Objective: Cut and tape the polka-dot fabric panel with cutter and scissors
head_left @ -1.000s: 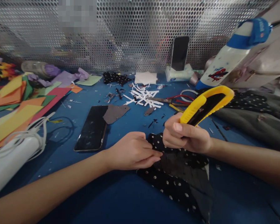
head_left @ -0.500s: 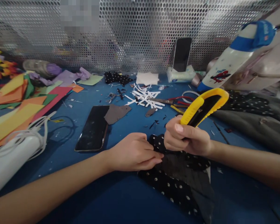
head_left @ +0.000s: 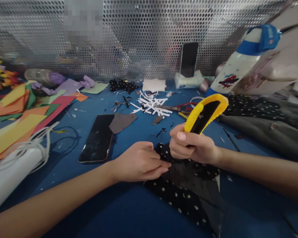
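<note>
My right hand (head_left: 192, 145) is closed around a yellow-and-black utility knife (head_left: 208, 110), its looped handle end pointing up; whether a blade is out is hidden by my fingers. Below it lies a piece of black fabric with white dots (head_left: 178, 198), joined to a dark grey sheet (head_left: 186, 177) that runs towards the lower right. My left hand (head_left: 141, 162) rests at the upper left of this piece, fingers curled and pressed together on its edge. What lies under those fingertips is partly hidden.
A phone (head_left: 96, 140) lies left with a grey scrap (head_left: 123, 122) over its corner. White paper strips (head_left: 151, 104) and scissors (head_left: 175, 108) sit behind. Coloured paper (head_left: 22, 132) and a white power strip (head_left: 17, 175) are left; a bottle (head_left: 234, 69) and dark fabric (head_left: 268, 129) right.
The view has shifted slightly. My right hand with the utility knife has moved a little left, closer to my left hand. My left hand stays on the fabric.
</note>
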A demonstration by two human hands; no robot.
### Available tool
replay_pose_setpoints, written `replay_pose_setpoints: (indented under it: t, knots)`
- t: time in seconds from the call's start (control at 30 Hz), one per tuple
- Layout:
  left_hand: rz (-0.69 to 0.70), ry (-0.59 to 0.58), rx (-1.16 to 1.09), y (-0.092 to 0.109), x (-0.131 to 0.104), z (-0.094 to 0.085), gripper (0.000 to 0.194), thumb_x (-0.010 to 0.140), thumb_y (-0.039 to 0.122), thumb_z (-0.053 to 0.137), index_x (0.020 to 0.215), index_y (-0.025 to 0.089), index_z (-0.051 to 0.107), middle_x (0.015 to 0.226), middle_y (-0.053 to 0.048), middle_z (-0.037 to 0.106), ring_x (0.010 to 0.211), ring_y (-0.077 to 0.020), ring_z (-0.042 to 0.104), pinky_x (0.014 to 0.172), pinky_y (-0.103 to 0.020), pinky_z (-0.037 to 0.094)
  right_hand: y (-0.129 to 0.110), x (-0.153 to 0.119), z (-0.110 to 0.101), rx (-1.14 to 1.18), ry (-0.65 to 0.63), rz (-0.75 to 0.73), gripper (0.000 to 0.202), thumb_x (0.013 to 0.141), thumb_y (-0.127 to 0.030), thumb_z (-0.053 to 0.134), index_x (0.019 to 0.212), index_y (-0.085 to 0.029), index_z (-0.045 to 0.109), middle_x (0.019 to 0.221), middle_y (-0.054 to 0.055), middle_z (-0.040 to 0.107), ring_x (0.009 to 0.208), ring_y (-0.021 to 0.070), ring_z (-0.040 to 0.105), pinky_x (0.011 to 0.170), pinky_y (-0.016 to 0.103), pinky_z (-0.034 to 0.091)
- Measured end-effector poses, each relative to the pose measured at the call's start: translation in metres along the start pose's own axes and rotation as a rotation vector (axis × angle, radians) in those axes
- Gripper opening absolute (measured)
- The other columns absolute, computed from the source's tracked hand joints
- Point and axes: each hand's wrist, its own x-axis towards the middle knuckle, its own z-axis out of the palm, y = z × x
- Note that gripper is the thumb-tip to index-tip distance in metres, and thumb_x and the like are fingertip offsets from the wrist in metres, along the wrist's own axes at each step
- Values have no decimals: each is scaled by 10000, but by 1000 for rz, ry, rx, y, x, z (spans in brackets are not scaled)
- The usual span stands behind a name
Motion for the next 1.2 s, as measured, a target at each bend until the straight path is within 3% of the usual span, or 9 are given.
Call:
replay_pose_setpoints:
  t: [0.23,0.5,0.7,0.8,0.93,1.07,1.2]
  knots:
    - [7,-1,8,0,0,0,356,1047,251,379,1024,148,719,635,15,657,551,-112,562,602,-307,415,-11,0,-2,-19,64,6,488,992,-324,498,601,-184,241,469,-99,204,392,30,137,401,188,145]
    - [-3,9,34,0,-1,0,333,1042,251,394,1010,160,713,665,19,670,583,-120,597,620,-317,417,-1,0,-2,-10,-30,65,466,984,-304,519,599,-183,286,468,-105,224,389,22,158,396,164,166]
    - [23,15,61,1,-2,0,334,1043,268,374,1023,172,694,729,8,695,663,-133,620,723,-309,469,2,0,0,-35,-46,68,468,974,-290,538,585,-180,301,464,-102,245,394,22,190,400,163,176]
    - [36,35,112,3,0,-2,341,1035,277,374,1018,172,698,709,-7,647,656,-153,571,702,-322,470,-8,2,3,-32,22,33,451,976,-304,531,610,-184,298,472,-107,224,394,28,161,399,170,168]
    - [4,52,81,4,4,-7,268,1000,253,444,1054,169,693,1030,-90,675,978,-219,600,915,-414,485,-38,6,2,-109,140,-54,442,994,-356,494,632,-192,299,463,-108,223,386,37,146,393,186,172]
    - [18,5,2,3,6,-8,223,982,225,484,1069,166,681,1248,-114,648,1213,-242,556,1066,-454,433,-56,5,-10,-399,318,20,316,965,-301,561,719,-191,397,489,-115,286,392,32,170,373,179,147]
    - [15,1,-2,2,5,-5,213,981,214,485,1053,192,684,1149,-65,718,1135,-212,633,1093,-462,426,-51,4,-26,-684,375,162,190,913,-283,623,891,-183,464,571,-104,378,417,38,287,376,175,215]
